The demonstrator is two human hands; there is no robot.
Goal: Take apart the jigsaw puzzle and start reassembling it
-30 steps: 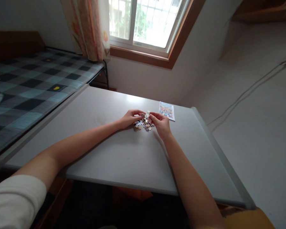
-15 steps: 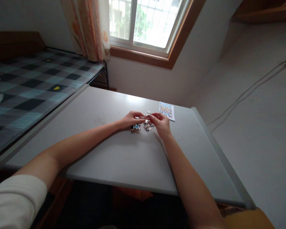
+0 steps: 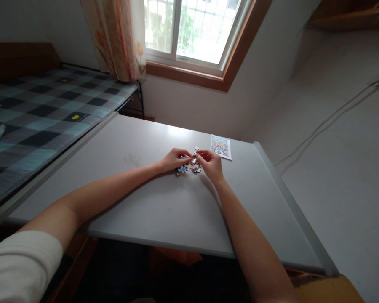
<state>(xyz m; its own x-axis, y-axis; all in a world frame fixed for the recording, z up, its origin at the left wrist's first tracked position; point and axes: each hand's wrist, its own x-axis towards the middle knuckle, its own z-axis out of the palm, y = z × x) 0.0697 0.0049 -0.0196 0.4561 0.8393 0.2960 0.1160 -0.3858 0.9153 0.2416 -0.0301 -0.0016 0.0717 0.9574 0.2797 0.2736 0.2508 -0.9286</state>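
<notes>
My left hand (image 3: 174, 160) is closed over a small joined section of jigsaw puzzle (image 3: 182, 169), its blue and dark pieces showing below the thumb. My right hand (image 3: 211, 165) is pinched just to the right, its fingertips meeting those of the left. A puzzle piece seems to be in that pinch, largely covered by the fingers. Beneath and between the hands lies a small pile of loose puzzle pieces (image 3: 196, 168). One more loose piece (image 3: 196, 148) rests just beyond the fingertips.
A printed picture sheet (image 3: 221, 147) lies behind my right hand on the grey table (image 3: 158, 206). To the left stands a bed with a checked mattress (image 3: 50, 109). A window (image 3: 196, 33) and a curtain (image 3: 120, 38) are at the back; a cable (image 3: 328, 115) runs along the right wall.
My right hand has shifted slightly left, up against the left fingertips. The joined puzzle section under my left hand has turned a little and shows more of its blue part.
</notes>
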